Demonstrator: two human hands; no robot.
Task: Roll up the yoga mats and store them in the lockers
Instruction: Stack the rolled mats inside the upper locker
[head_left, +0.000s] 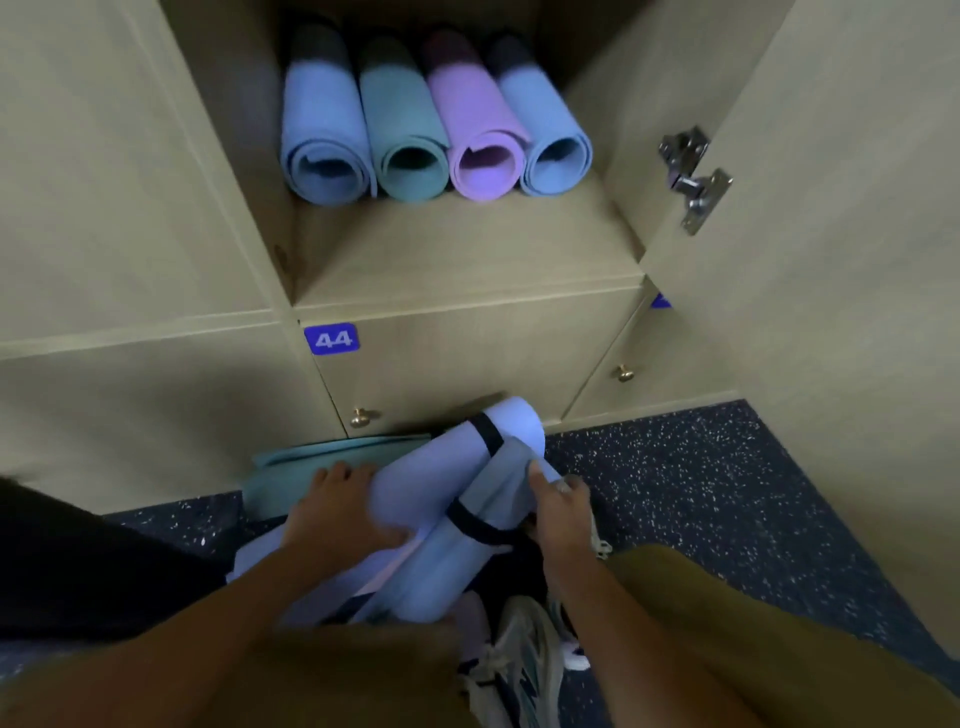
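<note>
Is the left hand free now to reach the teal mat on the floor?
Probably not at once: the left hand grips the blue rolled mat, as does the right hand. The teal mat lies just beyond it, unblocked.

Both hands, left (332, 512) and right (558, 501), grip a strapped blue mat (415, 499) on the floor below an open locker (467, 260) holding four rolled mats (434, 124).

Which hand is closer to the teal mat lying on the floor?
Left. The left hand grips the blue rolled mat right beside the teal mat; the right hand holds the roll's far side.
</note>
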